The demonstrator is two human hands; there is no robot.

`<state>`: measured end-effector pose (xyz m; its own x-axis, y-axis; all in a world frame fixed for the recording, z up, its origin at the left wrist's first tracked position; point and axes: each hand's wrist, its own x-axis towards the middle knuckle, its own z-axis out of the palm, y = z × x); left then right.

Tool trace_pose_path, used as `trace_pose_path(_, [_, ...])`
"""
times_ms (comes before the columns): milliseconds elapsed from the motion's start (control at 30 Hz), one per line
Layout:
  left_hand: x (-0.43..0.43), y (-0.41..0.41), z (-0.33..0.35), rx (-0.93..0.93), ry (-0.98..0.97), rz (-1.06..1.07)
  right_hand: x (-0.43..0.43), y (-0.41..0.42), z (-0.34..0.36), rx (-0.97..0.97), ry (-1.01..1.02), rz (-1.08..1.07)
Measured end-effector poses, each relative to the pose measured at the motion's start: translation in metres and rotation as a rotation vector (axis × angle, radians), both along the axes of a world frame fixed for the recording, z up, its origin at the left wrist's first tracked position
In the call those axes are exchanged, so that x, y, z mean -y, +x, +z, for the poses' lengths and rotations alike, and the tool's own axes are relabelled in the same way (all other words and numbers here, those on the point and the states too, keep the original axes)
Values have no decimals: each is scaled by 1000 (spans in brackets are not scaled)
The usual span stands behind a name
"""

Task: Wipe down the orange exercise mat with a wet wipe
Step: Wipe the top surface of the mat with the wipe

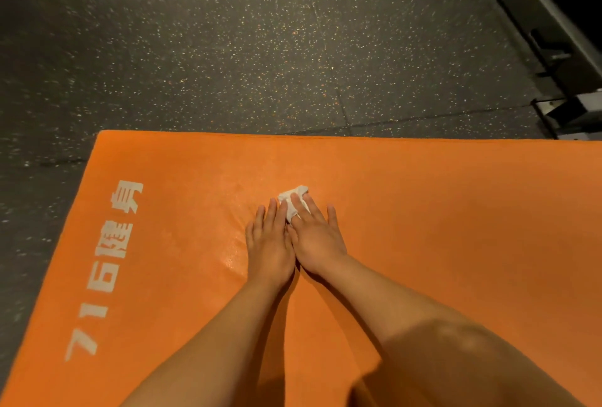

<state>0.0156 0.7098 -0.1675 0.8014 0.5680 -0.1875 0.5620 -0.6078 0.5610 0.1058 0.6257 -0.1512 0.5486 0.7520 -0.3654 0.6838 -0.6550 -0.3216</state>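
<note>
The orange exercise mat (423,211) lies flat on the floor and fills the lower part of the head view, with white lettering along its left edge. A crumpled white wet wipe (291,203) lies on the mat near its middle. My right hand (317,234) presses flat on the wipe with straight fingers, which cover part of it. My left hand (268,243) lies flat on the mat beside the right one, its fingertips touching the wipe's left edge. A shiny damp patch shows on the mat just left of my hands.
Dark speckled rubber floor (228,48) surrounds the mat at the far side and the left. A metal frame of gym equipment (560,87) stands at the upper right, close to the mat's far right edge. My bare knee (456,357) rests at the lower right.
</note>
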Motion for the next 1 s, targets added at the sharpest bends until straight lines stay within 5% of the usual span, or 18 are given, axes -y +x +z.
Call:
trace_pose_path(700, [185, -166, 47, -178, -283, -80, 209, -174, 44, -236, -222, 22])
trace_pose_path(1000, [223, -212, 59, -244, -297, -50, 263, -200, 61, -177, -287, -34])
